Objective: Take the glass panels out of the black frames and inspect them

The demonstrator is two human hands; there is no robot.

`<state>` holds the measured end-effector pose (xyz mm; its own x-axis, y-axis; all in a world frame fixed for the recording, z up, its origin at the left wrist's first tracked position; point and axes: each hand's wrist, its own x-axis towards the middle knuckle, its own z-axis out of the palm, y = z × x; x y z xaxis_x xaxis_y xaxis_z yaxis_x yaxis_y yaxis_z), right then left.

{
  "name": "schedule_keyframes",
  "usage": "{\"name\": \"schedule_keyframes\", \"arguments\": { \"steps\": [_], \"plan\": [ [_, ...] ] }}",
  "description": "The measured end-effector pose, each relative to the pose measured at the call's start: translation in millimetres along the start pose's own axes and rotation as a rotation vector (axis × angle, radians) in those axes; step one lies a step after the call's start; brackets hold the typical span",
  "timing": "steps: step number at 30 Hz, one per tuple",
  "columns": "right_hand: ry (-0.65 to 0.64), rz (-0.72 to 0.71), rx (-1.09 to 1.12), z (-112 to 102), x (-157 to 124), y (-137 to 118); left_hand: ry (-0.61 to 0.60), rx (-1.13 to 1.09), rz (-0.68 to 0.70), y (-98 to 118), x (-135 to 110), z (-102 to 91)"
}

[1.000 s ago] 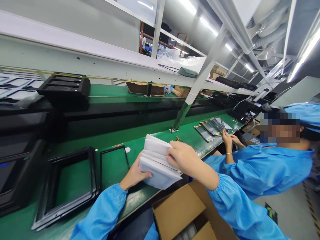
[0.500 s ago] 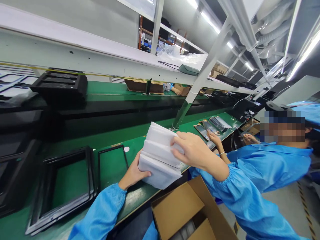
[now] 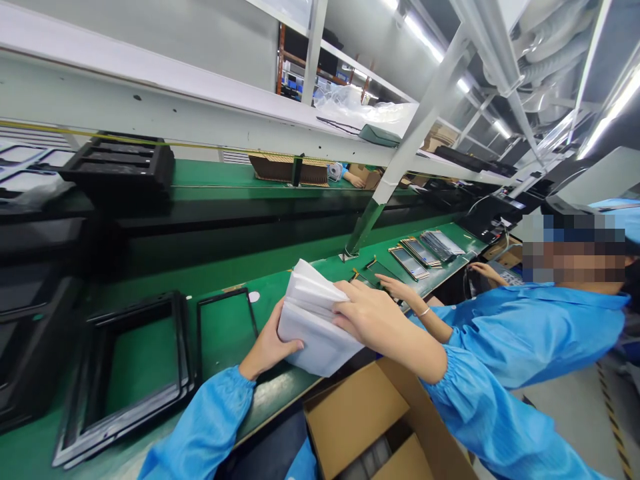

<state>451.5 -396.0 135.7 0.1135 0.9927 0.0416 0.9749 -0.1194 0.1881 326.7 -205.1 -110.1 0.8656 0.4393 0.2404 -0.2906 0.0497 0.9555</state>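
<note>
A stack of white wrapped sheets or sleeves (image 3: 317,333) is held above the bench edge, tilted, with its upper layers fanned apart. My left hand (image 3: 270,343) grips the stack's left side, thumb across the front. At the upper right of the stack, my right hand (image 3: 370,317) has its fingers curled on the parted layers. What lies inside the white wrapping cannot be made out. Below the stack stands an open cardboard box (image 3: 357,417) with pale flat items partly visible inside. To the left, a thin black frame (image 3: 200,333) lies on the green bench.
Stacked black frames (image 3: 135,373) lie on the bench at left, near black trays (image 3: 120,167). A slanted post (image 3: 370,220) rises behind the stack. On the right a co-worker (image 3: 530,327) reaches toward thin panels, beside piles of screens (image 3: 410,260).
My right hand has moved slightly down and left, and the stack's upper layers have folded closer together. The co-worker's hand has shifted left from the screens toward panels nearer me.
</note>
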Motion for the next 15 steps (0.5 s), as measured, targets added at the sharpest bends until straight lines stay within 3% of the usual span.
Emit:
{"name": "schedule_keyframes", "arguments": {
  "steps": [9, 12, 15],
  "plan": [
    [0.276, -0.042, -0.026, -12.5, -5.7, 13.9, -0.025, -0.03, -0.005, -0.5, -3.4, -1.4],
    [0.215, -0.075, -0.01, -13.0, -5.7, 14.8, -0.031, -0.031, -0.007, 1.6, -3.6, -1.4],
    [0.056, -0.143, -0.016, -11.8, -4.2, 9.0, -0.036, -0.024, -0.01, 3.0, -3.9, -1.5]
  ]
}}
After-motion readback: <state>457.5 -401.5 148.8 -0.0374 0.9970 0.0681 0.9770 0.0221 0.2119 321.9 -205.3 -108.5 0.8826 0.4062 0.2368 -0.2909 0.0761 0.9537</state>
